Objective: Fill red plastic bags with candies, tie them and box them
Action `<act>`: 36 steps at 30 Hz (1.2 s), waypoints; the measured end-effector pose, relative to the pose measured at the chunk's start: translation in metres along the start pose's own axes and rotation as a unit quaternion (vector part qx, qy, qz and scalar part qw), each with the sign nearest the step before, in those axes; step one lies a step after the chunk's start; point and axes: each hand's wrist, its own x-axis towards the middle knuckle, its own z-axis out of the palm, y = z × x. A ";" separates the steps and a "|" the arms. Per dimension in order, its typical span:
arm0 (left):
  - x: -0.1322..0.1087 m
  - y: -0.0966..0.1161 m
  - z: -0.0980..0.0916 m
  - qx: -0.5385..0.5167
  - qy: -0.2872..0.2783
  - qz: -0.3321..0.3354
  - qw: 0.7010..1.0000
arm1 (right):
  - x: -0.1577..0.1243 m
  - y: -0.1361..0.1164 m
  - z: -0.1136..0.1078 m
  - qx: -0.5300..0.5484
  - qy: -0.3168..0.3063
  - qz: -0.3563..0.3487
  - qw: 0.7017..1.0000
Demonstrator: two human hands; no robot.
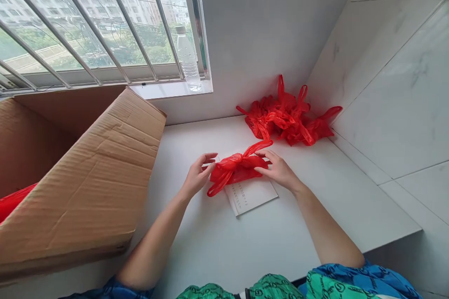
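A red plastic bag (242, 168), knotted in the middle with its two handle ends sticking out, lies partly over a white booklet (250, 198) with rows of small print. The bag's left end is between the thumb and fingers of my left hand (199, 175). On the opposite side, my right hand (278, 170) has its thumb and fingers around the bag's right end. Both hands hold it low over the white tabletop (196, 243). The bag covers the upper part of the booklet.
A pile of crumpled red plastic bags (286, 117) sits in the back corner by the walls. To the left stands an open cardboard box (94, 173) with something red inside. A clear water bottle (188, 63) is on the sill of the barred window.
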 end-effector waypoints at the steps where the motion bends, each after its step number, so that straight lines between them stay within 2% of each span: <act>1: -0.003 0.007 0.001 0.013 0.016 0.016 1.000 | -0.001 -0.005 0.001 -0.019 0.018 -0.009 1.000; 3: -0.007 0.020 0.009 0.078 0.035 0.070 0.994 | 0.000 -0.013 0.007 -0.060 0.064 -0.030 0.996; 5: -0.007 0.027 0.025 0.171 0.007 0.134 0.976 | 0.000 -0.018 0.021 -0.096 0.082 -0.057 0.990; 7: -0.003 0.024 0.041 0.259 -0.040 0.177 0.949 | 0.002 -0.018 0.038 -0.136 0.076 -0.079 0.985; 10: 0.004 0.006 0.058 0.333 -0.076 0.174 0.924 | 0.003 -0.011 0.060 -0.204 0.048 -0.087 0.974; 14: 0.006 -0.018 0.061 0.349 -0.083 0.128 0.925 | 0.001 0.000 0.071 -0.249 -0.006 -0.064 0.966; 18: 0.002 -0.020 0.053 0.334 -0.089 0.119 0.931 | -0.004 -0.002 0.056 -0.230 -0.037 -0.059 0.971; 20: 0.001 -0.012 0.047 0.317 -0.067 0.131 0.937 | -0.004 -0.010 0.045 -0.210 -0.012 -0.066 0.975; 23: 0.003 0.001 0.046 0.300 0.003 0.169 0.939 | 0.002 -0.023 0.041 -0.186 0.069 -0.080 0.977; 25: 0.005 0.003 0.051 0.309 0.013 0.194 0.931 | 0.007 -0.028 0.050 -0.189 0.080 -0.087 0.975; 31: 0.005 -0.018 0.074 0.364 -0.046 0.184 0.912 | 0.005 -0.012 0.090 -0.263 0.007 -0.064 0.963; 36: 0.003 -0.024 0.075 0.379 -0.037 0.187 0.906 | 0.001 -0.006 0.093 -0.276 0.006 -0.060 0.959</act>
